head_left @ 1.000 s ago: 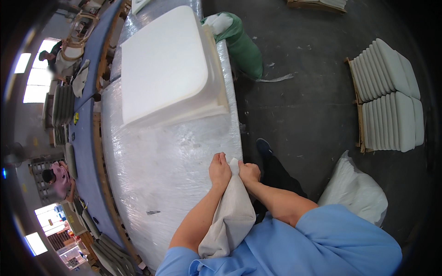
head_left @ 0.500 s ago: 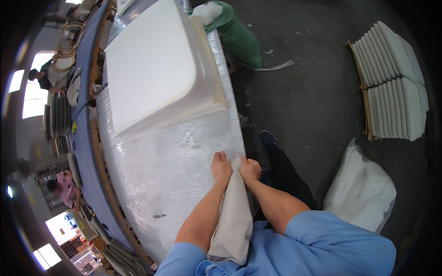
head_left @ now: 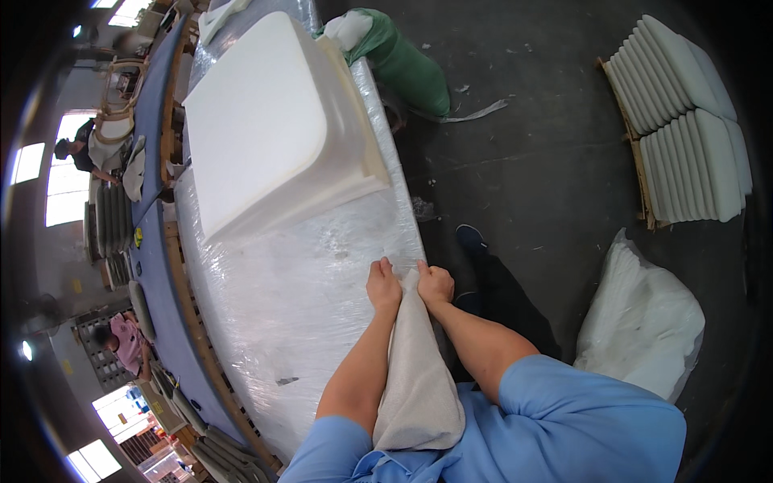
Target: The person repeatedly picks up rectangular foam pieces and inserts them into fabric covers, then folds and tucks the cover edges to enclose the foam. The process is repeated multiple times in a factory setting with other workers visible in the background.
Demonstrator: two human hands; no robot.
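Left grip and right grip clamp beige fabric by the film-wrapped bench; a white bundle lies on the dark floor.

a long table wrapped in clear film stands in the room, light glinting off it. to the right of the table i see a dark grey floor, dotted near the table with pale scraps. a blue-topped bench on wooden framing runs along the table's left side. farther left of the table, a grey wall has bright white windows.
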